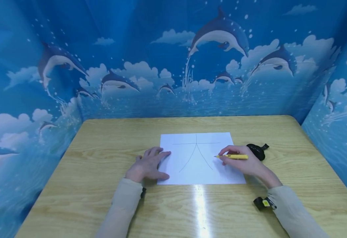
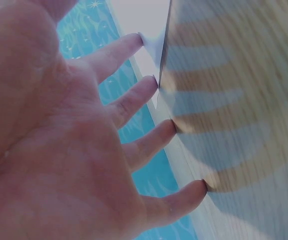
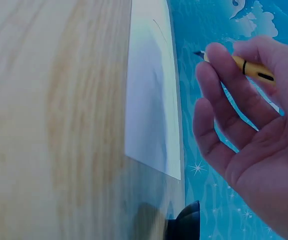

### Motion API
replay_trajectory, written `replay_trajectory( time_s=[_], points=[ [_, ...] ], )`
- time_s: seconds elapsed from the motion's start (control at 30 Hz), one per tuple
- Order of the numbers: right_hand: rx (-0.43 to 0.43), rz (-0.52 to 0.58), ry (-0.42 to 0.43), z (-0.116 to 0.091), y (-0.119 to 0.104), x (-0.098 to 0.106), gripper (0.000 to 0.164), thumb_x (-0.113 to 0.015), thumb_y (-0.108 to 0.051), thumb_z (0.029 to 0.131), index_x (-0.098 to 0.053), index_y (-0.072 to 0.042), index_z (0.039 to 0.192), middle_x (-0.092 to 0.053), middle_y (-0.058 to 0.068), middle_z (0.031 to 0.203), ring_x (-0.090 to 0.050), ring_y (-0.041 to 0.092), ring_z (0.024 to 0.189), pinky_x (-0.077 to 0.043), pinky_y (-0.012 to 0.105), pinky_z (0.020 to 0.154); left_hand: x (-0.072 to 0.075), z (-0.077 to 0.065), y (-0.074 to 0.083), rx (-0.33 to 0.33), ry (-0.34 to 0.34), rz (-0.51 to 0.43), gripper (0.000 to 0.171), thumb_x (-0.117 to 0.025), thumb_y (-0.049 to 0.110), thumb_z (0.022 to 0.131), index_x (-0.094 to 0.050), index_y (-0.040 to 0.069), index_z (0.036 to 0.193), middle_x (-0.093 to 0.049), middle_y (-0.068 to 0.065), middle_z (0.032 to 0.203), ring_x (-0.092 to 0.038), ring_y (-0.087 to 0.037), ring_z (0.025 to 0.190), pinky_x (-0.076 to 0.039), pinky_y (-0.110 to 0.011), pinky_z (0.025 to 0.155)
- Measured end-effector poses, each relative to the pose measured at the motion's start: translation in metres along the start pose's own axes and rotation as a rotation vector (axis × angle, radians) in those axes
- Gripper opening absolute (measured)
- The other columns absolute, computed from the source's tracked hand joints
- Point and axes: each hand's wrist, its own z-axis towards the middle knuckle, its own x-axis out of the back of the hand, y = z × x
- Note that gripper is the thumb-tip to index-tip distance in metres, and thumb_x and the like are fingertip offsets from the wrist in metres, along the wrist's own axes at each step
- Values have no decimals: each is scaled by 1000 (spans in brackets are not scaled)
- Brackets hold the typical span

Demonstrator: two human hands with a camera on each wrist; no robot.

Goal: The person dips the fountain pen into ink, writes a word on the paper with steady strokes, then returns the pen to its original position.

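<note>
A white sheet of paper (image 1: pixel 188 175) lies on the table, bearing thin dark lines: a short vertical stroke, a horizontal line across it, and two curves spreading downward. The left hand (image 1: pixel 148 165) rests at the paper's left edge with fingers spread; in the left wrist view its fingertips touch the paper and the wood. Between thumb and fingers, the right hand (image 1: pixel 245 162) pinches a yellow pen (image 1: pixel 236 156) over the right part of the sheet. The pen's dark tip points left, right of the right-hand curve. In the right wrist view the tip appears raised off the paper.
A black rounded object (image 1: pixel 256 151) with a short strap or tab lies beyond the right hand. The wooden table (image 1: pixel 102 148) carries a bright light reflection near its front. Blue dolphin-print curtains (image 1: pixel 149 82) stand around the back and sides.
</note>
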Motion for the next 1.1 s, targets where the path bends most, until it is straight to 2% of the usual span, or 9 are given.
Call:
replay_trajectory(
  time_s=[0.13, 0.27, 0.33, 0.4, 0.5, 0.63, 0.77, 0.9, 1.1],
  points=[
    [12, 3, 75, 0, 0, 0, 19, -70, -29, 99, -74, -14, 109, -77, 3, 87, -70, 20, 78, -53, 25, 68, 1, 0, 0, -9, 2, -4, 84, -78, 48, 87, -38, 33, 159, -26, -6, 168, -20, -40, 156, -20, -76, 117],
    [11, -60, 157, -2, -1, 2, 33, -68, -37, 99, -71, -16, 124, -77, 2, 108, -68, 13, 84, -54, 25, 70, 0, 0, 0, -12, 8, -3, 84, -78, 48, 87, -38, 33, 159, -26, -6, 168, -21, -40, 155, -21, -76, 116],
    [0, -95, 159, -2, -3, 2, 45, -67, -40, 99, -63, -18, 139, -74, 3, 123, -68, 12, 93, -55, 25, 77, 0, 0, 0, -10, 8, -2, 84, -78, 48, 86, -38, 33, 158, -26, -6, 168, -21, -40, 155, -21, -76, 116],
    [-15, -109, 144, -2, -4, 3, 55, -66, -42, 99, -54, -20, 149, -69, 7, 133, -67, 15, 95, -54, 25, 80, 0, -1, 0, -8, 8, -1, 84, -78, 48, 86, -38, 33, 158, -26, -6, 168, -21, -40, 155, -21, -76, 116],
    [-25, -97, 128, -2, -3, 4, 62, -67, -39, 99, -47, -18, 154, -62, 11, 143, -67, 17, 98, -54, 24, 81, 0, -1, 1, -4, 7, 0, 84, -78, 48, 87, -38, 33, 158, -26, -6, 168, -21, -40, 155, -21, -76, 116],
    [15, -43, 171, -2, 0, 4, 53, -69, -20, 99, -53, -11, 149, -62, 16, 141, -68, 12, 92, -56, 22, 73, -1, 0, 1, 0, 8, -7, 84, -79, 48, 86, -38, 34, 158, -27, -6, 168, -21, -39, 155, -20, -76, 116],
    [40, -22, 217, -3, 2, 4, 48, -66, -4, 96, -58, -6, 144, -66, 18, 136, -70, 5, 87, -58, 21, 74, -1, 0, 0, -2, 9, -10, 84, -79, 48, 86, -38, 34, 158, -26, -6, 168, -21, -39, 156, -20, -76, 117],
    [16, -50, 230, -5, 2, 5, 48, -67, -3, 95, -59, -6, 142, -67, 15, 136, -70, 3, 90, -57, 18, 77, -1, -1, 0, -7, 12, -9, 84, -79, 48, 86, -38, 34, 158, -26, -6, 168, -21, -39, 155, -20, -76, 117],
    [28, -98, 255, -11, 3, 10, 46, -73, -5, 93, -62, -5, 138, -71, 18, 127, -72, 11, 95, -56, 14, 81, -1, -1, 0, -8, 12, -10, 84, -79, 48, 86, -38, 34, 158, -26, -6, 168, -21, -39, 155, -20, -76, 117]
  ],
)
